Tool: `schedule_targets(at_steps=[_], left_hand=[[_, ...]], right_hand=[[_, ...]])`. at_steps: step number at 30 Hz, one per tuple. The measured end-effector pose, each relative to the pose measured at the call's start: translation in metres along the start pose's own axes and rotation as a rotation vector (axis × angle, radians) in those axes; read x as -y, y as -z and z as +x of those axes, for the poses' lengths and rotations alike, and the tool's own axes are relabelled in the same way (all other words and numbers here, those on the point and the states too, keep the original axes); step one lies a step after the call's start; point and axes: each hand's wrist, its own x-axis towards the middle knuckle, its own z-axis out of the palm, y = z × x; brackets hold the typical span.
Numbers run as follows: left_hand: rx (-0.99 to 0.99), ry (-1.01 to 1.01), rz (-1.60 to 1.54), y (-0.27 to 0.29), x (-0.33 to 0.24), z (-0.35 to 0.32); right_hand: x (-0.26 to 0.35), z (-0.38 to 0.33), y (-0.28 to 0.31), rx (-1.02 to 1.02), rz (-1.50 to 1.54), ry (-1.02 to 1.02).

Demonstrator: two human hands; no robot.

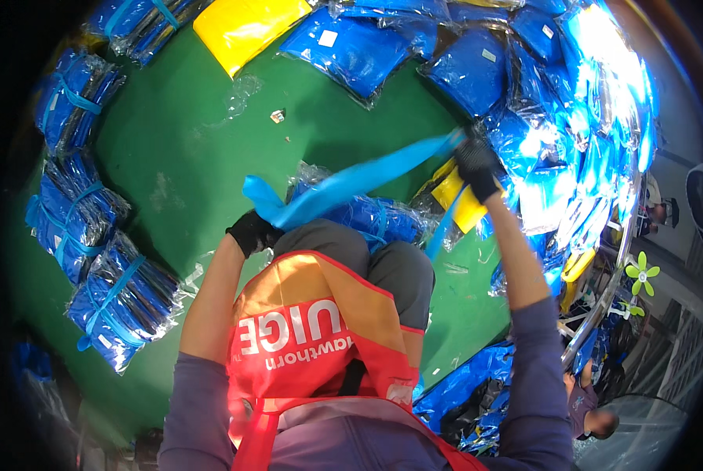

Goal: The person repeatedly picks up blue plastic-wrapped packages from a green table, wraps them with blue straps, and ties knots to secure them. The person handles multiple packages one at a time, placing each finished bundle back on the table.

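Both gloved hands grip a flat blue plastic strap, pulled taut: left hand clenched on its near-left end, right hand on the far-right end. Strap spans above a crinkly, clear-wrapped blue bundle at the knees, on the green floor. Tied bundles stacked left.

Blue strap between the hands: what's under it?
Under the blue strap, stretched between left hand and right hand, lies a stack of blue bagged packets on the green floor. The person's knees cover its near side.
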Motion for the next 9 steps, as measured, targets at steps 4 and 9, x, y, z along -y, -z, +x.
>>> schedule_targets(at_steps=[4, 9], left_hand=[[0.071, -0.032, -0.015, -0.002, 0.001, -0.009], [0.056, -0.151, -0.042, 0.006, 0.015, -0.010]], right_hand=[[0.079, 0.084, 0.132, -0.743, -0.833, 0.090], [0.098, 0.125, 0.079, -0.706, -1.247, 0.707]])
